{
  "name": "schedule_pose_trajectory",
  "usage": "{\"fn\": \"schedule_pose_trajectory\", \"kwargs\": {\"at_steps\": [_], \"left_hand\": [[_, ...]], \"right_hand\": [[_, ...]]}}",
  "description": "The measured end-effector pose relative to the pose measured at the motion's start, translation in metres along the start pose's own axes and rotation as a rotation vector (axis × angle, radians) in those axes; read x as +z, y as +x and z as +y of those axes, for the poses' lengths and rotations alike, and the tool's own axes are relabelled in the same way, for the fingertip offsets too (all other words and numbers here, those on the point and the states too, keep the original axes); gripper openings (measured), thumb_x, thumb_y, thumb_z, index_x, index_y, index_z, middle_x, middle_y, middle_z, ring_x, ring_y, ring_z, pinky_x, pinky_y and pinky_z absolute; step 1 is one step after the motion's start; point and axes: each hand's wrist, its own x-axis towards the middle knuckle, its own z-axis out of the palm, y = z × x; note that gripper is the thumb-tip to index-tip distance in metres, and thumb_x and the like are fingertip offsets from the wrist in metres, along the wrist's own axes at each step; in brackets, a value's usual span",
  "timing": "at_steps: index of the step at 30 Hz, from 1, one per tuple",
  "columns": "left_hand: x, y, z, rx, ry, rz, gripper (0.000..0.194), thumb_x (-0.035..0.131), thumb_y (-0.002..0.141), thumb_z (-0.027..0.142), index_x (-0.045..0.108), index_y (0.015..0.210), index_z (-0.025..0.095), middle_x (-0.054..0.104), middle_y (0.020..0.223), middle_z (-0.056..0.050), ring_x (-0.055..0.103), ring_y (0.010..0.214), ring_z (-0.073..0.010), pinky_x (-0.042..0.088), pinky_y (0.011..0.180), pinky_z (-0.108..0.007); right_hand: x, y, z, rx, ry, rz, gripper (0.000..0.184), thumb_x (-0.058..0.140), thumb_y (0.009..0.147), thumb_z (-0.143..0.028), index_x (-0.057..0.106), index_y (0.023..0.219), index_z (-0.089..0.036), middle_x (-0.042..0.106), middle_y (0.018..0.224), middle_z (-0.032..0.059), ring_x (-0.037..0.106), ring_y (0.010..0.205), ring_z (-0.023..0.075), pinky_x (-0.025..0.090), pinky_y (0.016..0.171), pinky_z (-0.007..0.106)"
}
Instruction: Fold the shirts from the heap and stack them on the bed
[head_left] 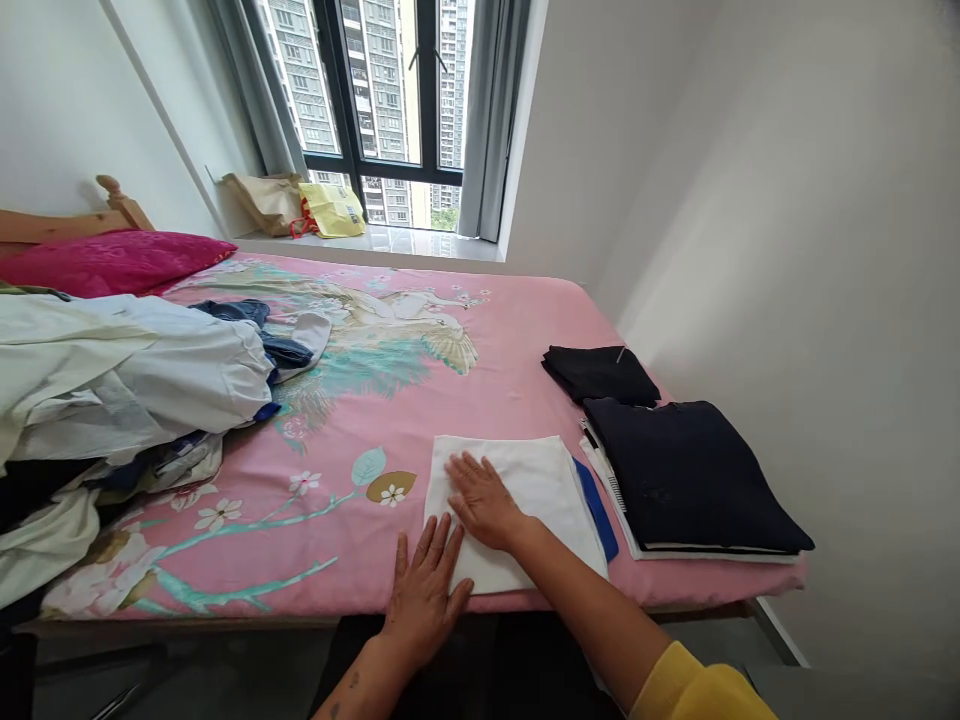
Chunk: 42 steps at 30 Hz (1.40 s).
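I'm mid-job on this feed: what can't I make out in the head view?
In the head view:
How far the blue fabric runs: covered by the folded white cloth.
Palm of the right hand: hidden by its own back.
Heap of clothes: cut off by the left edge.
Print on the yellow bag: too small.

Folded white cloth (541,490), flat on bed (517,330)

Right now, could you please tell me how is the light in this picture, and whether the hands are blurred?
Head view: daylight enters through the window, with pale high-rise buildings outside; head view: a soft bright band crosses the right-hand wall, and the navy folded garment shows little detail; head view: left hand and right hand show no obvious blur.
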Motion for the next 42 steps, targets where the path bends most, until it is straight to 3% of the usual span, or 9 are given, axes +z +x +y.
{"fn": "schedule_pose_trajectory", "kwargs": {"at_steps": [3,8,11,16,23,27,32,36,42], "left_hand": [[0.004,-0.010,0.001,0.019,0.019,0.026,0.066,0.040,0.088,0.043,0.013,0.146,0.025,0.019,0.152,-0.006,0.016,0.140,-0.0281,-0.002,0.110,-0.059],[0.010,-0.028,0.002,0.043,0.046,0.117,0.068,0.040,0.087,0.048,0.015,0.146,0.027,0.026,0.151,-0.006,0.021,0.138,-0.0280,0.002,0.111,-0.056],[0.010,-0.035,0.000,-0.066,0.013,0.160,0.064,0.040,0.087,0.047,0.025,0.144,0.021,0.032,0.148,-0.010,0.028,0.135,-0.0263,0.015,0.111,-0.049],[-0.013,-0.030,-0.005,-0.461,-0.082,0.165,0.048,0.042,0.086,0.047,0.055,0.120,0.016,0.058,0.119,-0.013,0.049,0.112,-0.0267,0.037,0.093,-0.042],[-0.041,0.001,0.004,-0.567,-0.144,-0.033,0.031,0.055,0.073,0.047,0.059,0.078,0.017,0.061,0.087,-0.009,0.055,0.090,-0.0274,0.036,0.079,-0.039],[-0.033,0.005,0.012,-0.657,-0.511,-0.022,0.014,0.050,0.073,0.033,0.051,0.072,0.019,0.058,0.072,-0.001,0.056,0.074,-0.0192,0.039,0.070,-0.031],[-0.029,0.010,0.016,-0.829,-1.451,0.104,0.029,0.059,0.062,0.033,0.056,0.087,0.018,0.065,0.080,-0.004,0.061,0.074,-0.0186,0.046,0.070,-0.031],[-0.075,0.046,-0.001,-0.724,-1.621,0.039,0.032,0.062,0.061,0.036,0.064,0.084,0.013,0.067,0.073,-0.005,0.062,0.070,-0.0202,0.047,0.072,-0.034],[-0.223,0.141,-0.038,-0.338,-1.184,0.385,0.034,0.067,0.060,0.034,0.066,0.086,0.013,0.061,0.069,0.001,0.055,0.067,-0.0139,0.042,0.064,-0.025]], "right_hand": [[0.019,0.020,-0.009,-0.111,0.002,-0.118,0.053,0.029,0.093,-0.041,0.030,0.143,-0.021,0.028,0.149,0.0046,0.013,0.140,0.0181,-0.003,0.113,0.044],[0.030,0.066,0.002,0.059,-0.048,-0.183,0.060,0.026,0.092,-0.049,0.025,0.144,-0.019,0.017,0.153,0.0043,0.008,0.141,0.0199,-0.006,0.111,0.047],[0.025,0.089,0.009,0.188,0.010,-0.245,0.063,0.027,0.090,-0.051,0.023,0.145,-0.021,0.016,0.153,0.0039,0.008,0.141,0.0209,-0.004,0.111,0.049],[0.002,0.108,0.033,0.273,0.095,-0.348,0.062,0.046,0.080,-0.034,0.035,0.140,-0.022,0.035,0.146,0.0046,0.029,0.134,0.0225,0.023,0.108,0.041],[-0.026,0.123,0.060,0.424,0.199,-0.562,0.060,0.059,0.057,-0.024,0.057,0.116,-0.028,0.059,0.120,0.0042,0.058,0.101,0.0250,0.048,0.078,0.035],[-0.030,0.134,0.054,0.474,0.281,-0.657,0.045,0.063,0.050,-0.022,0.067,0.094,-0.022,0.067,0.099,0.0055,0.064,0.079,0.0248,0.050,0.067,0.036],[-0.060,0.133,0.052,0.451,0.458,-0.665,0.025,0.066,0.048,-0.018,0.069,0.072,-0.019,0.069,0.071,0.0011,0.064,0.065,0.0213,0.050,0.061,0.031],[-0.122,0.131,0.067,0.400,0.616,-0.514,0.027,0.067,0.053,-0.018,0.069,0.080,-0.018,0.071,0.077,0.0005,0.065,0.073,0.0198,0.052,0.066,0.029],[-0.254,0.137,0.071,0.142,0.776,0.057,0.033,0.071,0.059,-0.018,0.068,0.090,-0.010,0.069,0.082,0.0011,0.063,0.080,0.0158,0.048,0.081,0.035]]}}
